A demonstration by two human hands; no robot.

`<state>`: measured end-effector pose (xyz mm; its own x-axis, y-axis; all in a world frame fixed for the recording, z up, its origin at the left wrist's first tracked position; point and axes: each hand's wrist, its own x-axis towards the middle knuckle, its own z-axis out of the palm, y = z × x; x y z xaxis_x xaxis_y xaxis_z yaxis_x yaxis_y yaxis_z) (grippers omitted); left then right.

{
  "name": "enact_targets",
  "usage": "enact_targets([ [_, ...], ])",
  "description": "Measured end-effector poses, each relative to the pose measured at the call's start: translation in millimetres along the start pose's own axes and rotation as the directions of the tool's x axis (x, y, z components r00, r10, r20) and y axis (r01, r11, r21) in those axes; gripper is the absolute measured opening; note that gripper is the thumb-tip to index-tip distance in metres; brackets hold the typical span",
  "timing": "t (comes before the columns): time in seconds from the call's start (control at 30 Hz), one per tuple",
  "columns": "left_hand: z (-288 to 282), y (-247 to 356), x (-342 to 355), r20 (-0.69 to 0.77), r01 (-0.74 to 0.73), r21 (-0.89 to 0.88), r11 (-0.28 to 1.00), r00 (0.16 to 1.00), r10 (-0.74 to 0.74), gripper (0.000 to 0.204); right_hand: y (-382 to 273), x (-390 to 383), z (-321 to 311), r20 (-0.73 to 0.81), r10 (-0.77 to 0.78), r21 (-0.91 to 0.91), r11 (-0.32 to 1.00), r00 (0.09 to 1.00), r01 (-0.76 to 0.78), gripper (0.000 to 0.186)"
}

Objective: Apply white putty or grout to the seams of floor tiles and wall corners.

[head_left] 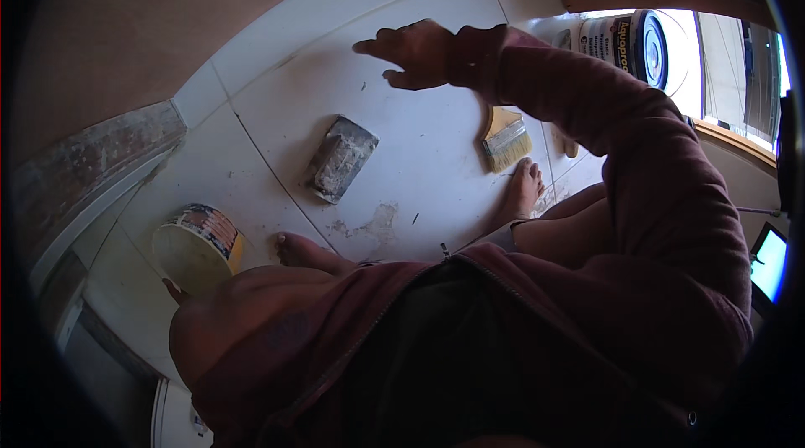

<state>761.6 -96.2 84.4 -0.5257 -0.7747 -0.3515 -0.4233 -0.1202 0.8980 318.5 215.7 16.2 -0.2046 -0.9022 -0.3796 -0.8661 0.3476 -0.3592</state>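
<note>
My right hand reaches out above the white tiled floor, fingers stretched apart and nothing in them. Below and to its right is a wide flat paintbrush with pale bristles and a wooden handle, close to my right foot. A dark rectangular slab, smeared with grey-white residue, lies on the tiles in front of me. To my left stands an open small bucket with a pale inside and a patterned outer wall. Only a fingertip of my left hand shows beside the bucket's rim; my knee hides the rest, so its grip is unclear.
A large lidded pail stands at the far right by a bright opening. A stained baseboard and a brown wall border the floor on the left. My bare feet rest on tiles with scuffs and debris. A lit screen is at the right edge.
</note>
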Motion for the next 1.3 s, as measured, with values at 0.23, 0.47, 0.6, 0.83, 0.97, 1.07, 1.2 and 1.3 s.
enact_targets([
  [0.23,59.8,14.2,9.8,0.38,-0.397,0.369,0.84,0.889,0.253,0.049,71.5,-96.1,36.6,0.127,0.373,0.04,0.924,0.919,-0.381,0.074],
  [0.47,183.2,25.3,14.9,0.78,-0.772,0.3,0.56,0.537,0.322,0.053,49.0,-107.5,62.8,-0.062,0.599,0.528,0.699,0.798,-0.483,0.066],
  [0.6,277.4,16.1,14.1,0.846,-0.714,0.4,0.574,0.529,0.069,0.088,53.6,-123.6,1.8,0.326,0.45,0.804,0.331,0.831,-0.494,0.019],
  [0.83,307.8,15.2,-21.0,0.539,-0.059,0.486,0.872,0.805,-0.246,0.038,6.3,-208.8,-23.1,-0.018,0.823,0.954,0.183,0.567,-0.236,0.023],
  [0.97,336.2,53.2,-89.4,0.452,0.788,-0.098,0.608,0.58,-0.678,0.026,-88.1,-229.8,-12.8,-0.128,0.797,0.876,0.369,0.591,-0.309,0.017],
  [1.07,321.3,48.2,-111.8,0.535,0.898,-0.152,0.412,0.425,-0.73,0.026,-108.7,-245.8,-27.2,0.427,0.755,0.904,-0.35,0.499,-0.244,0.018],
  [1.2,320.7,52.8,-138.9,0.494,0.964,-0.094,0.247,0.261,-0.83,0.028,-112.7,-266.5,-56.9,-0.068,0.915,0.987,0.119,0.397,-0.105,0.02],
  [1.3,320.8,31.2,-164.8,0.506,0.962,-0.088,0.26,0.268,-0.82,0.031,-139.2,-273.5,-55.9,0.123,0.608,0.989,-0.005,0.784,-0.151,0.024],
])
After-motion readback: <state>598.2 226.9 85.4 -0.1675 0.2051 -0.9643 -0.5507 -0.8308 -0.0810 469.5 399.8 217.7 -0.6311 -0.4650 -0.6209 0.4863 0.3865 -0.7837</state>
